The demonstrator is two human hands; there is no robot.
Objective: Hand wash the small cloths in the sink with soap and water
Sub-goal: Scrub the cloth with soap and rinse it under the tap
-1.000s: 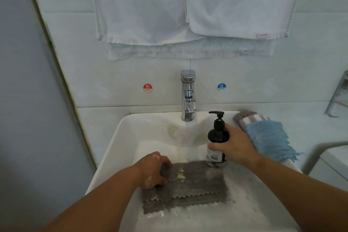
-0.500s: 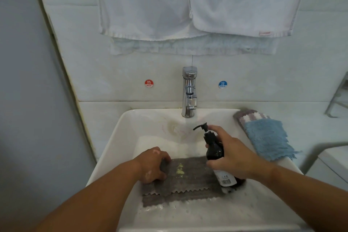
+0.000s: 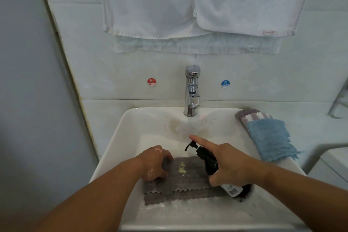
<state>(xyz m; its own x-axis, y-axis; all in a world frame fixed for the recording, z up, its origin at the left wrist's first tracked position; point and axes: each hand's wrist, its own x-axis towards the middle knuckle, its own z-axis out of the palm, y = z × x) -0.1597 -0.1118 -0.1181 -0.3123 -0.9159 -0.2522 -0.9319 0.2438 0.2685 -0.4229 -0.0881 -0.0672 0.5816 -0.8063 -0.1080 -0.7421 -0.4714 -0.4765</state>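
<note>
White tiled bathroom wall [image 3: 282, 73] fills the background, with two white towels [image 3: 150, 5] hanging side by side near the top. Below it sits a white rectangular sink [image 3: 120, 133], with small bubbles on its wet floor. A grey cloth [image 3: 188, 177] with a zigzag edge lies flat in the sink bottom, folded so a lower layer shows along its near edge. A blue cloth [image 3: 271, 139] rests outside the basin on the sink's right rim, overlapping a checked cloth [image 3: 250, 116] behind it.

The left hand [image 3: 153, 164] holds the grey cloth's left end, fingers curled over its edge. The right hand [image 3: 231, 165] grips a dark pump bottle [image 3: 209, 162], tilted over the cloth's right side with its nozzle pointing left; the index finger [image 3: 203, 143] is stretched out above the pump.

A chrome tap [image 3: 191, 92] stands at the back of the sink. On the wall, a red hot sticker [image 3: 151, 82] is left of it and a blue cold sticker [image 3: 225, 83] right. A small yellow-green blob of soap [image 3: 181, 167] sits on the grey cloth between the hands.
</note>
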